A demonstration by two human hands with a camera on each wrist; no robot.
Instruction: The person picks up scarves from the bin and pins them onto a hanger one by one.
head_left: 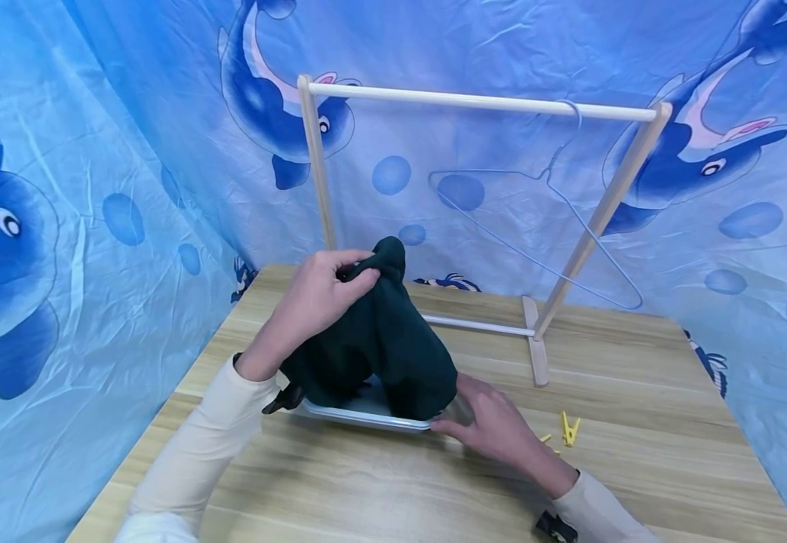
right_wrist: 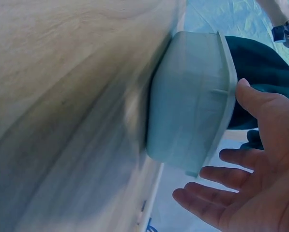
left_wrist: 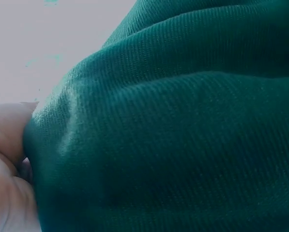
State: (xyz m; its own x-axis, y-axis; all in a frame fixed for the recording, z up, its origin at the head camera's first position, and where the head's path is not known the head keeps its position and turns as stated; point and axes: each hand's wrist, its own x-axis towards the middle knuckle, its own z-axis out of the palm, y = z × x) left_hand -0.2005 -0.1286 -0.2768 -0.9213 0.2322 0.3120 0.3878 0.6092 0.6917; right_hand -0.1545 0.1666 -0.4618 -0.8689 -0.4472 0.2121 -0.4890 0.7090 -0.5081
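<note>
A dark green piece of ribbed cloth [head_left: 410, 354] hangs in folds over a pale plastic basin [head_left: 366, 417], its lower part reaching into and over the basin. My left hand [head_left: 321, 290] pinches the cloth near its top, thumb in front, and holds that part raised. In the left wrist view the cloth [left_wrist: 159, 130] fills most of the picture. At the basin's right side is my right hand [head_left: 484, 418]. The right wrist view shows the thumb at the rim of the basin [right_wrist: 188, 101] and the other fingers [right_wrist: 202, 195] stretched out beside it.
Behind the basin stands a wooden rack [head_left: 481, 100] with a light blue wire hanger [head_left: 536, 256] on its bar's right part. Yellow clothespins [head_left: 570, 430] lie on the wooden table [head_left: 637, 452] near my right forearm. A blue dolphin-print curtain [head_left: 142, 98] surrounds the table.
</note>
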